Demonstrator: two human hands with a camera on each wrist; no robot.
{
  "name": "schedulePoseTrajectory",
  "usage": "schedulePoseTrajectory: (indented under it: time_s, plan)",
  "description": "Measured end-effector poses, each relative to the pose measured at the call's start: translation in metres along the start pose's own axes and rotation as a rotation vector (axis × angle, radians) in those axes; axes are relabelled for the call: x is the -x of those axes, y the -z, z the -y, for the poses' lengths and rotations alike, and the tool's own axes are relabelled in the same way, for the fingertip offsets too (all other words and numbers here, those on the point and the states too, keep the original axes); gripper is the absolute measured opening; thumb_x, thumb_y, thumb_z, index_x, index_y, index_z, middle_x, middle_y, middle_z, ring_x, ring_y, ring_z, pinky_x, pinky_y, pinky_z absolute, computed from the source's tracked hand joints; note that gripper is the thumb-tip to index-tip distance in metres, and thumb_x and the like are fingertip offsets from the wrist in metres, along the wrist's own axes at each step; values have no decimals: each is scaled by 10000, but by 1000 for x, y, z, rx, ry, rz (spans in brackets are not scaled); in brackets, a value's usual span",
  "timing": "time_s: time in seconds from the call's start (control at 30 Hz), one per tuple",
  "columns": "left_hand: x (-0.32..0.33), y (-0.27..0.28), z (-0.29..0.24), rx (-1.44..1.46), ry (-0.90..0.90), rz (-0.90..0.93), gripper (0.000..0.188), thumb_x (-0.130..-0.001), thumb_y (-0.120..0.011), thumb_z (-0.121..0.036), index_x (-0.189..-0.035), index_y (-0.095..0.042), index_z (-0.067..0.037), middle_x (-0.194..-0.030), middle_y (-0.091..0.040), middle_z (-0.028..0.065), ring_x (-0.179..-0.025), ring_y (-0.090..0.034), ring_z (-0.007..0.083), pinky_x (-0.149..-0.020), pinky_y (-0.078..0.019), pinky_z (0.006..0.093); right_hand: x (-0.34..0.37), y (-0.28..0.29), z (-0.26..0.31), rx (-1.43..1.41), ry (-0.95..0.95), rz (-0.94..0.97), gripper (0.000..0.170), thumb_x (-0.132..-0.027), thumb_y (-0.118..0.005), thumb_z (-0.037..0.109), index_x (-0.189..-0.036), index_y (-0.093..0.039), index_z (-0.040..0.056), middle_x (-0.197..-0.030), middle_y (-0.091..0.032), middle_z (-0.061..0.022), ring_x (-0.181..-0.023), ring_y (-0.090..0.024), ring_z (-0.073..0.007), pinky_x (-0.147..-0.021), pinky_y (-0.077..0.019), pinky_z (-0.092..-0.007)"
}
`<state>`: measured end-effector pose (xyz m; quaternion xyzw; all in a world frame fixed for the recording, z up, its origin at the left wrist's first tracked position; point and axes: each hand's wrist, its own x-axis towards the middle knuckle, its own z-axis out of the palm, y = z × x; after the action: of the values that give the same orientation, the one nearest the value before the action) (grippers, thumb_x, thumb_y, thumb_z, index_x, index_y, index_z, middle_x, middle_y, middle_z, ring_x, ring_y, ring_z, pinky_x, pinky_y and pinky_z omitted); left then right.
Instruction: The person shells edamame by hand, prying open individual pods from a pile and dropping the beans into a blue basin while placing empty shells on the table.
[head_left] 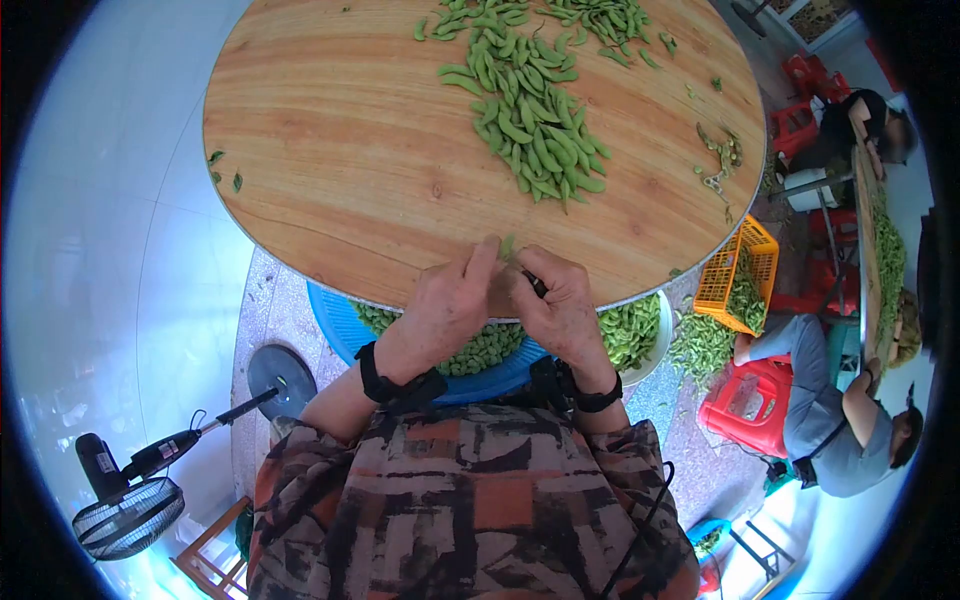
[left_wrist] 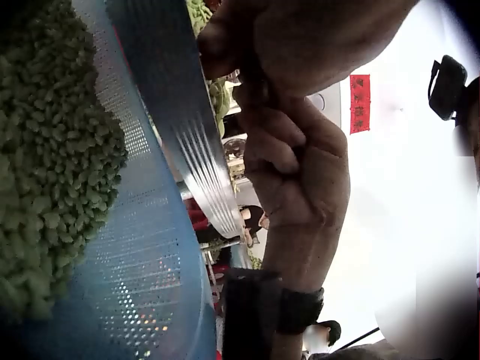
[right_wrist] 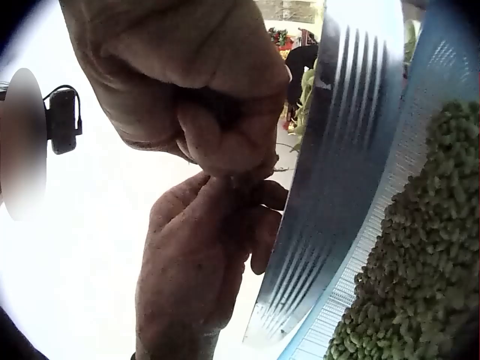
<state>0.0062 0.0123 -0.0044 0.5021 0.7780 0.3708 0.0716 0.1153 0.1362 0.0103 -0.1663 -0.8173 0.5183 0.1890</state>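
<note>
Both hands meet fingertip to fingertip over the table's near edge. Between them the tip of a green soybean pod [head_left: 507, 246] sticks up, the rest hidden by fingers. My left hand [head_left: 448, 305] pinches at the pod from the left, its fingers curled. From the other side my right hand [head_left: 560, 308] pinches at it too, with a small black thing [head_left: 537, 285] showing between its fingers. Under the hands, a blue perforated basket [left_wrist: 150, 255] holds a heap of shelled green beans [right_wrist: 420, 277]. A pile of whole pods [head_left: 540, 130] lies on the round wooden table [head_left: 340, 150].
A white basin [head_left: 662, 345] of green pods sits at right below the table. Beyond it are a yellow crate [head_left: 715, 275], a red stool [head_left: 745, 410] and loose pods on the floor. Other people sit at a second table far right. A fan [head_left: 130, 515] stands at left.
</note>
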Motion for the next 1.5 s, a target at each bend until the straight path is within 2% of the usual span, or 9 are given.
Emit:
schedulePoseTrajectory:
  time_s: [0.1,0.2,0.37,0.6,0.77,1.0,1.2,1.27,1.5]
  plan:
    - [-9,10,3,-74,-28,33,210,-909,-543,-32,-1113,-591,-21,-800,-626,207,-677,-638,360,-557,-496,371,1,4,-1,-34,-21,-10,85,-831,-577,34,-878,-559,-34,-738,-523,-177,-662,-552,-308,-604,-426,-353]
    - [-17,26,11,360,73,294,214,-950,-506,-53,-1150,-571,-8,-757,-628,122,-610,-626,208,-527,-476,304,3,9,-4,-255,-190,82,134,-844,-576,37,-962,-601,-21,-751,-556,-164,-669,-576,-250,-619,-444,-328]
    - [-13,19,2,861,497,216,198,-972,-494,-93,-1138,-571,-15,-665,-574,18,-583,-543,77,-532,-458,264,1,6,6,-15,-132,-59,191,-844,-636,67,-1021,-635,-5,-771,-615,-126,-685,-575,-168,-645,-466,-277]
    - [-8,15,2,439,143,236,177,-986,-469,-88,-1085,-585,2,-673,-588,5,-561,-537,60,-505,-441,214,-5,6,-1,-179,-73,-208,236,-848,-658,41,-1075,-625,-18,-821,-632,-82,-724,-577,-125,-664,-476,-250]
    - [-8,21,4,1099,578,396,223,-1007,-486,-161,-1115,-582,8,-722,-611,33,-558,-561,76,-507,-452,218,-3,4,-4,-249,-110,-158,279,-850,-649,17,-1125,-612,-19,-838,-631,-73,-734,-564,-102,-660,-473,-239]
    - [-9,20,9,1244,595,386,248,-1006,-499,-218,-1090,-602,-8,-786,-620,29,-584,-570,70,-501,-451,201,0,11,2,-284,-239,-31,288,-839,-639,-7,-1126,-613,-20,-818,-627,-85,-712,-571,-100,-630,-475,-254]
    - [-10,20,6,1201,561,415,248,-1005,-503,-224,-1101,-606,-20,-797,-601,6,-629,-552,72,-534,-433,203,-2,0,5,-7,152,-211,310,-805,-632,-65,-1108,-637,-1,-769,-605,-42,-631,-549,-85,-561,-438,-226]
    - [-9,18,7,1167,525,459,236,-1012,-473,-192,-1126,-589,-21,-782,-558,-19,-672,-506,64,-584,-419,203,1,1,13,86,142,-196,303,-805,-632,-39,-1104,-637,6,-835,-635,-137,-691,-631,-213,-627,-491,-282]
    - [-4,18,4,1148,533,445,268,-1004,-398,-143,-1192,-545,-23,-764,-491,-38,-698,-415,53,-603,-341,188,-3,0,2,-43,122,-266,277,-810,-634,-27,-1085,-646,7,-812,-642,-93,-669,-604,-134,-602,-479,-265]
